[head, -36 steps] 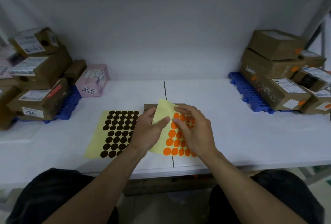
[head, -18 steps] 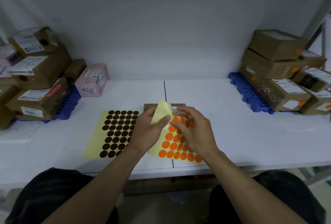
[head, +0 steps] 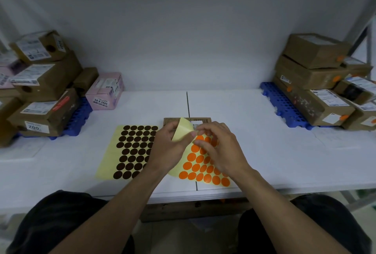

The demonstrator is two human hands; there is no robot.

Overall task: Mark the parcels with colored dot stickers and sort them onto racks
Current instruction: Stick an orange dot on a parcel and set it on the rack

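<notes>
At the near middle of the white table (head: pixel 274 152), the left hand (head: pixel 168 149) pinches the upper left corner of the orange dot sticker sheet (head: pixel 203 170) between thumb and fingers, bending it up so that its plain yellow back shows. Just right of that pinch, the right hand (head: pixel 220 149) lies over the sheet with fingers curled, their tips at the topmost orange dots beside the bent corner; whether they have hold of a dot cannot be told. The rest of the sheet lies flat below both hands, reaching towards the table's near edge.

Just behind the pinch lies a flat brown parcel (head: pixel 173 121), partly hidden by the hands. Just left of the left hand, a dark brown dot sticker sheet (head: pixel 132 152) lies flat. Well left of the grip, stacked brown parcels (head: pixel 46 83) sit on the left blue rack (head: pixel 79 117), a pink parcel (head: pixel 105 91) beside them. Well to its right, orange-dotted parcels (head: pixel 313 79) are piled on the right blue rack (head: pixel 278 101).
</notes>
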